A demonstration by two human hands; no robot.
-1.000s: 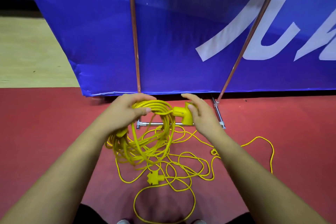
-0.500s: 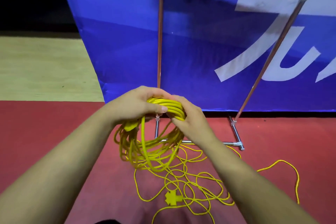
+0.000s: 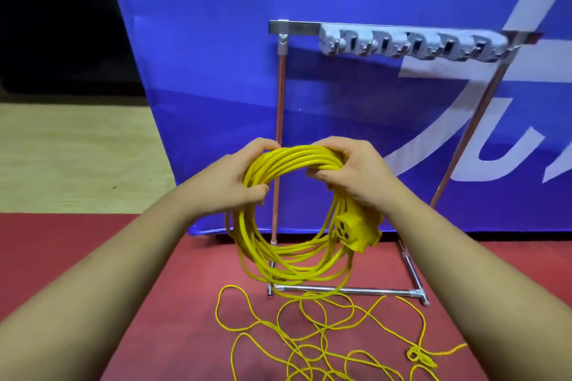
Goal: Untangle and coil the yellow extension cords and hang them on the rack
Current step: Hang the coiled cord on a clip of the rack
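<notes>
Both grips hold the top of a coiled yellow cord in front of the rack.

The left grip (image 3: 229,182) wraps its fingers and thumb round the upper left of the coiled cord (image 3: 294,159), and the right grip (image 3: 349,173) clasps the upper right, so the loops hang between them in the air. A yellow socket block (image 3: 356,232) dangles below the right wrist. Behind the coil stands the rack (image 3: 280,120), its grey hook strip (image 3: 414,45) well above the hands. A loose yellow cord (image 3: 322,339) lies tangled on the red floor (image 3: 154,288) by the rack's base, with a blue banner (image 3: 216,40) behind.
</notes>
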